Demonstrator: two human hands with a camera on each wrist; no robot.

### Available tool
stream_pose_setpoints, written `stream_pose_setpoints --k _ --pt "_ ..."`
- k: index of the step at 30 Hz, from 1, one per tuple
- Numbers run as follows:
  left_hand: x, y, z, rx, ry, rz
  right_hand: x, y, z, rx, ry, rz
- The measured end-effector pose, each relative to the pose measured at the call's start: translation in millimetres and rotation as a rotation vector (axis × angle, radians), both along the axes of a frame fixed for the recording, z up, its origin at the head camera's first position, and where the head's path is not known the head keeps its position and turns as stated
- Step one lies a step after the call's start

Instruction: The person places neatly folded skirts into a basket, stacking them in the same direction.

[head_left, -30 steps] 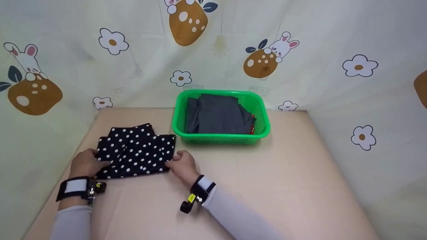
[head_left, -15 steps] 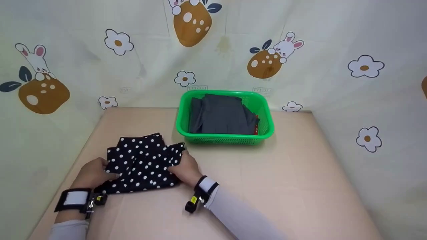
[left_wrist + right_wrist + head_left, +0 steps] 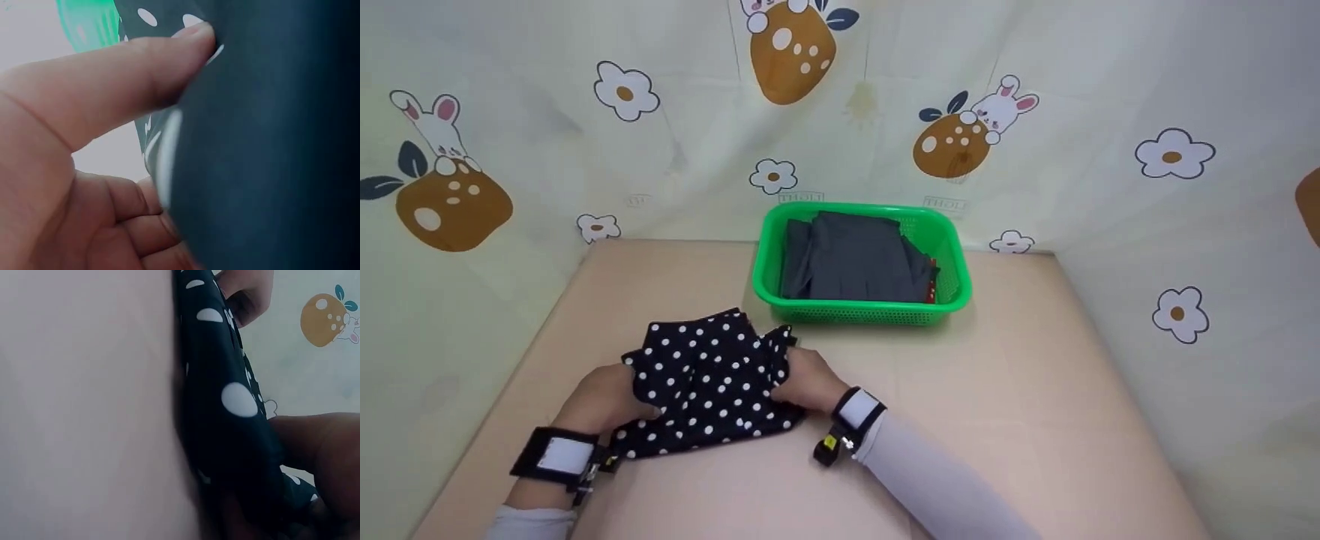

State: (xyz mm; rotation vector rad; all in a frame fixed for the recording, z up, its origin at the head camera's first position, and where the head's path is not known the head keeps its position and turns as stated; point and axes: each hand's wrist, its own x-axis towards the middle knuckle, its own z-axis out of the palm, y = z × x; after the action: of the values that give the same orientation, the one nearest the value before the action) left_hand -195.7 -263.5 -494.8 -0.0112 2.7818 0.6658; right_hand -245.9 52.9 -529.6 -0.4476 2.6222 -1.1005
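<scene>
A folded black garment with white polka dots (image 3: 712, 382) lies low over the left part of the table, a hand at each side. My left hand (image 3: 604, 397) grips its left edge, thumb on top and fingers beneath, as the left wrist view shows with the thumb (image 3: 140, 73) pressed on the cloth. On the opposite edge, my right hand (image 3: 810, 381) pinches the fabric, bunching its upper right corner. In the right wrist view the dotted cloth (image 3: 225, 382) appears edge-on, the right thumb (image 3: 309, 439) against it. The fingers under the cloth are mostly hidden.
A green plastic basket (image 3: 862, 311) stands at the back of the table (image 3: 997, 420), holding dark grey folded cloth (image 3: 859, 259) and a bit of red fabric (image 3: 933, 281). Behind hangs a patterned curtain (image 3: 697, 127) that also lines both sides.
Both hands have shifted right and toward the near edge, carrying the polka-dot garment with them. The right hand has gone from touching its edge to gripping it, and the sides now bunch up.
</scene>
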Motion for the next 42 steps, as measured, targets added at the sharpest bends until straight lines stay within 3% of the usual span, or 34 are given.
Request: stream_pose_setpoints --k 6,11,18,29,34,42 --pt "-6.1 40.6 -3.2 0.044 -0.019 -0.069 -0.5 52.7 5.6 0.002 -0.03 0.007" --pt "-14.0 74.3 -2.6 0.024 -0.026 -0.119 6.0 90.6 5.8 0.007 -0.063 -0.022" --pt "-22.2 121.9 -5.9 0.055 -0.016 -0.142 19.4 138.6 4.4 0.028 -0.097 -0.045" --pt "-38.0 189.3 -5.2 0.059 0.023 -0.203 34.8 201.5 8.9 0.054 -0.111 -0.216" --pt "-36.7 204.9 -8.9 0.086 0.048 -0.232 42.7 218.9 9.0 0.02 -0.129 -0.269" --pt "-34.4 204.1 -15.1 0.109 0.045 -0.238 45.2 224.2 4.9 -0.027 -0.111 -0.262"
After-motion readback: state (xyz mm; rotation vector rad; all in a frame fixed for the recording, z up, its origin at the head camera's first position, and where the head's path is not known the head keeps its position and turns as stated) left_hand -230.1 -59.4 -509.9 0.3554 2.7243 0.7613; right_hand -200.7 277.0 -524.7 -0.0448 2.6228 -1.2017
